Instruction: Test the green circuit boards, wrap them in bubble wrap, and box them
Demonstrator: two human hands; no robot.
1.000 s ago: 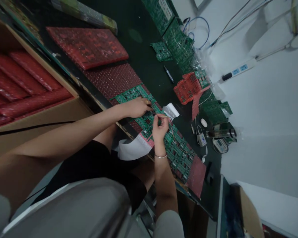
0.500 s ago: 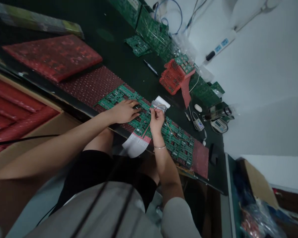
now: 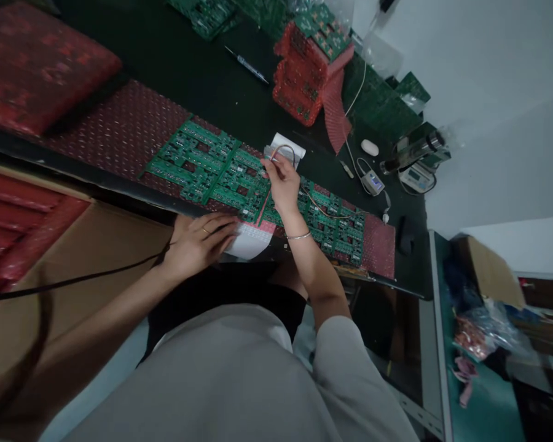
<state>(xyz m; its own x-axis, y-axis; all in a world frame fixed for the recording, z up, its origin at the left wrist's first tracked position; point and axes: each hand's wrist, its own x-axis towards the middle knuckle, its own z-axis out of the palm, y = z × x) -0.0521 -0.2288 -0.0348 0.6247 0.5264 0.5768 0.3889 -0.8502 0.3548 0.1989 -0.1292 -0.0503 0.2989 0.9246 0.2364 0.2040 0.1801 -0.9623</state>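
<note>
At 10 o'clock from the right hand (image 3: 283, 184), a red parcel (image 3: 41, 67) lay on the dark counter (image 3: 175, 67), partly over a strip of red wrap (image 3: 120, 123). The left hand (image 3: 198, 245) was at 8 o'clock, by the counter's front edge. Its fingers lay side by side, loosely bent, the tips at the left end of a white sheet (image 3: 251, 240); whether they gripped it, I could not tell. The green boards (image 3: 239, 184) lay in a row on the wrap, reaching from 9 o'clock, under the right hand, to 4 o'clock. A pen (image 3: 247, 65) lay at 11 o'clock. The sheet hung over the edge at 7 o'clock, its marks too faint to read. The right hand's thumb and forefinger were pinched together above the boards on a thin wire (image 3: 325, 213), which looped up past the fingertips and trailed over the boards toward 4 o'clock. A white roll (image 3: 288, 144) was just beyond at 12 o'clock. At 3 o'clock stood a meter (image 3: 372, 182), its screen lit but too small to read.
</note>
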